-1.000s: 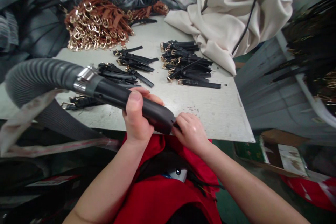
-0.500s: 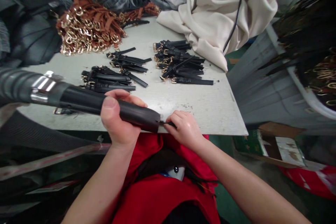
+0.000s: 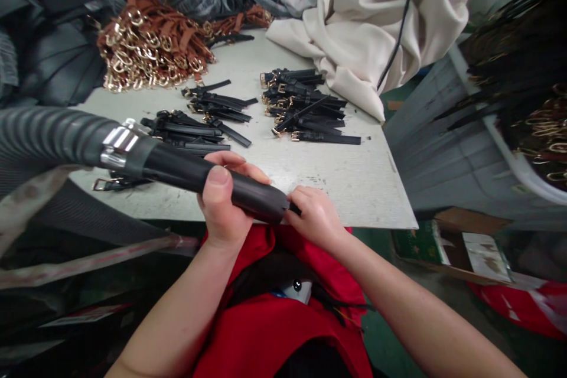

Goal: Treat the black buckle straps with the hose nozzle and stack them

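Observation:
My left hand is wrapped round a black nozzle that ends a ribbed grey hose with a metal clamp. The nozzle's tip points right, over the table's near edge. My right hand is closed in a pinch on a thin black strap, whose end meets the nozzle mouth. Most of the strap is hidden.
Piles of black straps with gold buckles lie on the grey table. A heap of brown straps sits at the back left, beige cloth at the back right. Boxes stand on the floor at right.
The nozzle and hose have shifted right again after swinging left half a second ago. My right hand has closed the small gap to the nozzle mouth, still pinching the strap.

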Motion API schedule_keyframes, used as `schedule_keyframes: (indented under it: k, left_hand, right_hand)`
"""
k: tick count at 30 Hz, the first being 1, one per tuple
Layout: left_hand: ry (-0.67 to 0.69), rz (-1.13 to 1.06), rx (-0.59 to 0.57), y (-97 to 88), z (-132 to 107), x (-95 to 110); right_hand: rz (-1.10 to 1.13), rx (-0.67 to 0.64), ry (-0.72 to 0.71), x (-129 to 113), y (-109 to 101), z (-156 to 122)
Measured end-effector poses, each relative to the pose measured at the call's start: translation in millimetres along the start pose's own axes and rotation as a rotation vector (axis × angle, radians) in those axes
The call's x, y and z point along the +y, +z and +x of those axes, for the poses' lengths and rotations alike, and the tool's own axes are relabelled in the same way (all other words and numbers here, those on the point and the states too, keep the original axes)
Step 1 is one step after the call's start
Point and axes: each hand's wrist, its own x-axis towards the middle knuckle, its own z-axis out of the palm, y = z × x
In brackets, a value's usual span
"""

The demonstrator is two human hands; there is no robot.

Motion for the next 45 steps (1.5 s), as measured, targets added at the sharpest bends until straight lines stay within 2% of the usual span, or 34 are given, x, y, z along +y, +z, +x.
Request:
schedule_keyframes:
  k: [5, 10, 15, 19, 21, 24, 27, 30, 34, 40, 45]
  left_hand:
    - [0.025, -0.012, 0.06, -1.7, -1.0, -1.2]
    - [-0.041, -0.052, 0.037, -3.5, -1.6, -1.8]
    - [0.011, -0.094, 0.259, -33.3, 16.5, 26.3]
    - [0.043, -0.086, 0.36, -48.9, 18.4, 41.5]
    - [0.043, -0.083, 0.387, -50.9, 15.9, 42.0]
    - [0.029, -0.069, 0.385, -52.0, 13.8, 37.8]
    - [0.028, -0.052, 0.358, -50.3, 11.1, 28.0]
    - [0.036, -0.038, 0.318, -40.8, 4.4, 11.5]
    - [0.051, -0.031, 0.264, -25.7, -1.3, -7.4]
    - [0.017, 0.022, 0.246, -29.8, 2.5, -4.0]
    - [0.061, -0.001, 0.222, -21.8, -3.2, -8.9]
  right_hand:
    - [0.03, 0.005, -0.008, 0.2, -0.1, 0.1]
    - [0.008, 0.0, 0.01, 0.8, -0.3, -0.9]
    - [0.017, 0.053, -0.034, 1.4, -1.2, 1.7]
    - [-0.203, 0.146, -0.122, 0.0, -4.9, 6.6]
    - [-0.285, 0.139, -0.179, -0.8, -5.7, 5.5]
    - [-0.249, 0.1, -0.212, 0.7, -4.3, -1.7]
    - [-0.096, 0.083, -0.167, 5.3, -2.5, -8.2]
    - [0.038, 0.026, -0.132, 9.8, -3.0, -7.9]
    - [0.092, -0.008, -0.112, 11.0, -4.3, -3.9]
    - [0.07, 0.013, -0.093, 9.8, -1.1, -5.0]
    - [0.08, 0.031, -0.094, 12.0, -0.2, -5.1]
